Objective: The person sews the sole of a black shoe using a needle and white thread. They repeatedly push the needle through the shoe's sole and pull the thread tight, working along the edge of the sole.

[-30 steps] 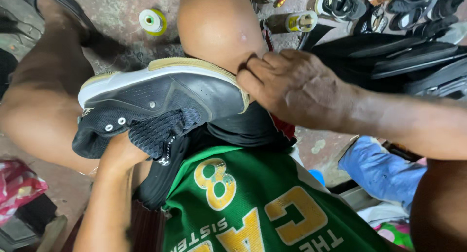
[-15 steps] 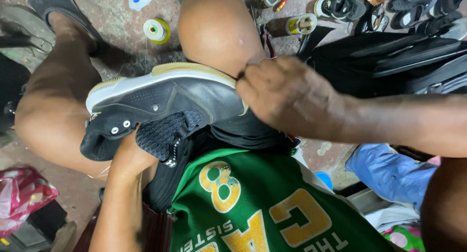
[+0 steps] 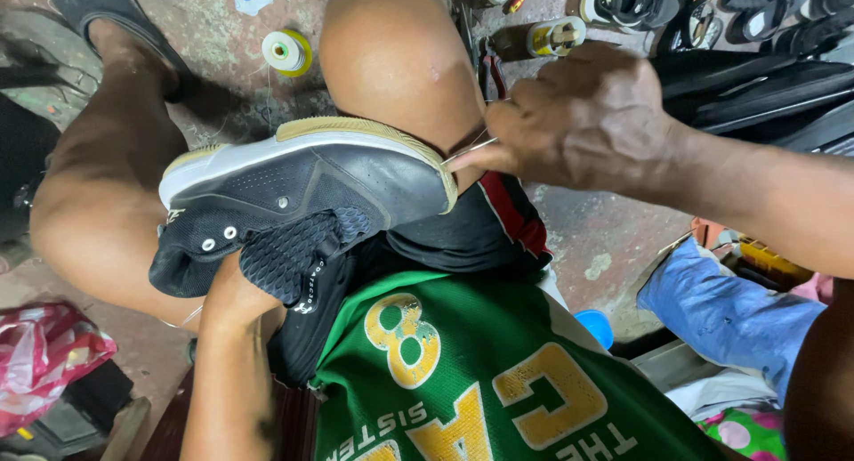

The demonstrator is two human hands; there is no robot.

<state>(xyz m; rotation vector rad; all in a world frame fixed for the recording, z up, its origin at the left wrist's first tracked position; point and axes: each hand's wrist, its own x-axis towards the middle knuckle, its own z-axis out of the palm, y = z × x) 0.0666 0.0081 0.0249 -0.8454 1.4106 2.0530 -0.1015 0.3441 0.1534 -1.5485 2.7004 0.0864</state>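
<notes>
Over stained concrete floor (image 3: 205, 96) you rest a black sneaker (image 3: 302, 190) across your lap against your knee (image 3: 396, 65), your left hand (image 3: 236, 296) hidden inside it, grip unclear, while your right hand (image 3: 578, 118) pinches a thin needle (image 3: 467, 151) at the toe sole.

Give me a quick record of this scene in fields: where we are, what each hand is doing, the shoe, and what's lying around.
setting: person seated, knees apart, over a stained concrete floor
left hand: hidden inside the black shoe; only the forearm shows
right hand: fingers pinched on a thin thread at the shoe's toe edge
shoe: black upper, white and tan sole, lying on its side between the knees
thread: taut, from the sole edge to the pinched fingers
floor items: spool of thread, small bottle, sandals
clothing: green jersey
</notes>
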